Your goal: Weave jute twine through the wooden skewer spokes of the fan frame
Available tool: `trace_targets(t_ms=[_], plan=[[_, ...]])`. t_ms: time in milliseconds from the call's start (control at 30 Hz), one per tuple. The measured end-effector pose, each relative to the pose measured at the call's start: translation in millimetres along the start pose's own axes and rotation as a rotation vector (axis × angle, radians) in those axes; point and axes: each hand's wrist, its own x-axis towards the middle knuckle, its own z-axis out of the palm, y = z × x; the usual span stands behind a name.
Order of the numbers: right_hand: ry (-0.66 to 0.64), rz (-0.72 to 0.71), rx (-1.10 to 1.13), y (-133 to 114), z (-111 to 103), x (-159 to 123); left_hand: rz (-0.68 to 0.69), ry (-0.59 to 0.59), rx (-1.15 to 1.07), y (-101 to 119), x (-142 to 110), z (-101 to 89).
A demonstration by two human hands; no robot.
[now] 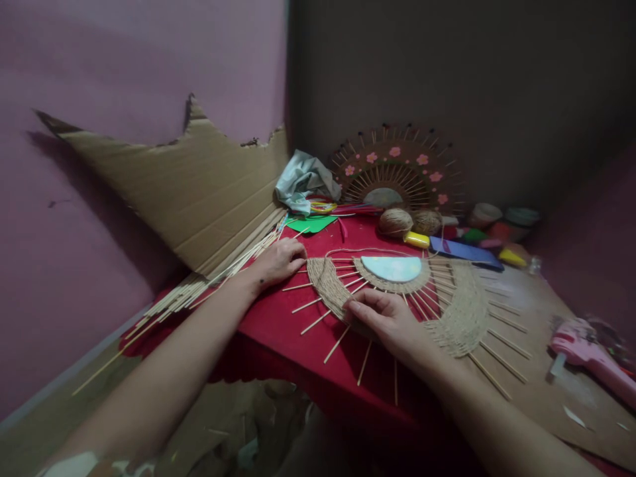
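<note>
A half-round fan of thin wooden sticks woven with jute twine (464, 311) lies on the red cloth, with a pale blue half disc (392, 268) at its centre. My left hand (284, 258) rests at the fan's left end, fingers curled against the edge of the woven band. My right hand (385, 315) pinches the band's lower left part between thumb and fingers; its palm covers some of the weave. A loose strand of twine (368, 250) curves along the top of the fan.
Behind stand a finished-looking fan with pink flowers (422, 159), twine balls (396, 222) and a blue box (466, 253). Loose sticks (171, 298) lie left beside torn cardboard (199, 192). A pink glue gun (591, 358) lies right, near the table's edge.
</note>
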Motion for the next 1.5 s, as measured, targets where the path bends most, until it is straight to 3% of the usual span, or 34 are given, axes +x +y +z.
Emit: trace_targets(t_ms=[100,200,367,467,600,900,1167,1267,1500], plan=[[0.009,0.022,0.085,-0.4,-1.1,-1.3,-0.013,0.066,-0.038,3.0,-2.1,-7.5],[0.02,0.031,0.129,0.0,-2.9,-2.7,-0.077,0.119,-0.212,17.7,-9.3,-19.1],[-0.031,-0.041,0.093,-1.9,-5.4,-6.1,-0.049,-0.104,-0.447,52.8,-31.7,-25.2],[-0.061,-0.096,0.064,-3.2,-5.3,-8.5,0.034,-0.157,-0.408,61.7,-41.4,-18.9],[-0.136,-0.127,0.041,-3.1,-3.3,-11.1,0.125,-0.146,-0.315,61.6,-44.9,-14.6],[-0.293,-0.155,-0.063,-5.5,-0.6,-16.5,0.099,-0.203,-0.2,66.0,-54.0,-20.0],[-0.386,-0.2,-0.125,-4.6,11.7,-17.5,0.155,-0.427,-0.09,68.1,-62.4,-39.0],[-0.413,-0.27,-0.197,-3.7,20.4,-15.0,0.155,-0.453,-0.116,67.3,-60.6,-40.5],[-0.363,-0.624,-0.528,-3.4,28.6,-16.0,0.117,-0.382,-0.132,70.8,-63.3,-33.3]])
